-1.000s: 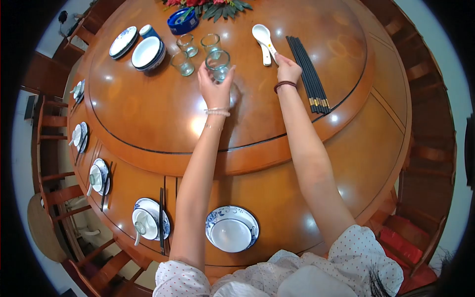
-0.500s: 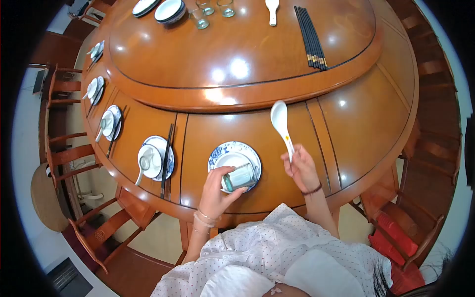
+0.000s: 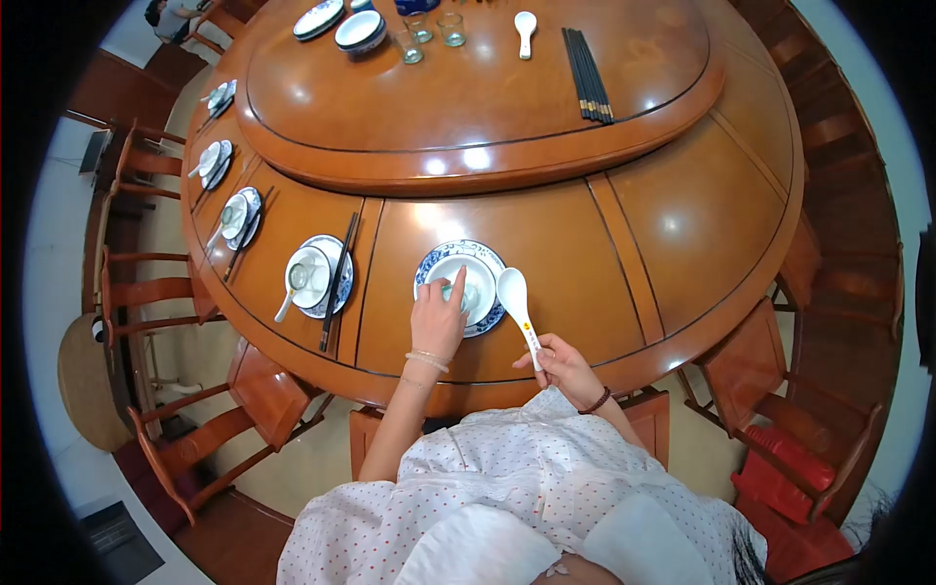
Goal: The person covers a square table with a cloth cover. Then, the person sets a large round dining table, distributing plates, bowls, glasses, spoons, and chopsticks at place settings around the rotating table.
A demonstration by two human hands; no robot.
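Right in front of me a blue-and-white plate [image 3: 490,255] carries a white bowl [image 3: 478,265]. My left hand [image 3: 437,320] reaches over the bowl, its fingers around a small clear glass [image 3: 472,296] inside it; the hand covers much of the glass. A white soup spoon [image 3: 513,294] is in my right hand [image 3: 565,369], pinched by its handle. Its scoop points away from me, by the right rim of the plate.
To the left stands a place setting with a bowl [image 3: 317,268] and black chopsticks [image 3: 338,283]; several similar settings follow the table edge. On the raised turntable [image 3: 468,117] are stacked dishes [image 3: 360,31], glasses [image 3: 451,29], another spoon [image 3: 526,35] and a chopstick bundle [image 3: 587,78].
The glass, tilted above the bowl before, is now down in it with my left hand over it. My right hand has lowered the spoon toward me and left, beside the plate.
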